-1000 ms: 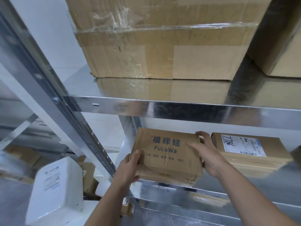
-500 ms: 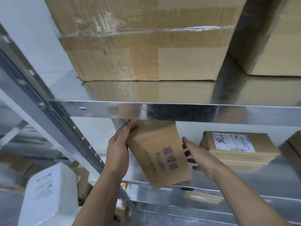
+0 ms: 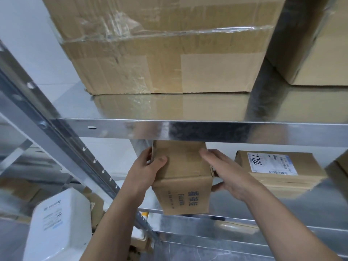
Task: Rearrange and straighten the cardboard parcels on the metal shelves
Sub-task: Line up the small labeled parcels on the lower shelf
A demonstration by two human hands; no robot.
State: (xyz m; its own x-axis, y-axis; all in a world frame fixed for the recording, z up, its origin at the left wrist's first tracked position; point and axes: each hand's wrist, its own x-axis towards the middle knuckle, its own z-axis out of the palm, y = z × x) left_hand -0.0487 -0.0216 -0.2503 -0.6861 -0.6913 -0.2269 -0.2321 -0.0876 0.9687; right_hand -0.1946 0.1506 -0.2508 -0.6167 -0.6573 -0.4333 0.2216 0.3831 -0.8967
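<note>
A small cardboard parcel (image 3: 183, 178) printed "FuLuWa" stands on end at the left of the lower metal shelf (image 3: 282, 204), its print turned sideways and facing me. My left hand (image 3: 148, 170) grips its upper left edge, thumb on the top face. My right hand (image 3: 224, 172) clasps its right side, thumb under the edge. To the right lies a flat parcel (image 3: 278, 170) with a white label marked "7786". A big taped carton (image 3: 165, 51) sits on the upper shelf (image 3: 188, 129).
Another carton (image 3: 323, 44) fills the upper shelf's right end, and a box corner (image 3: 339, 170) shows at the far right below. A slanted metal upright (image 3: 62, 140) runs down the left. A white plastic container (image 3: 58, 228) and more boxes sit lower left.
The FuLuWa parcel has been turned from lying flat to standing on end, its print now sideways. Both hands shifted their hold onto its left and right sides.
</note>
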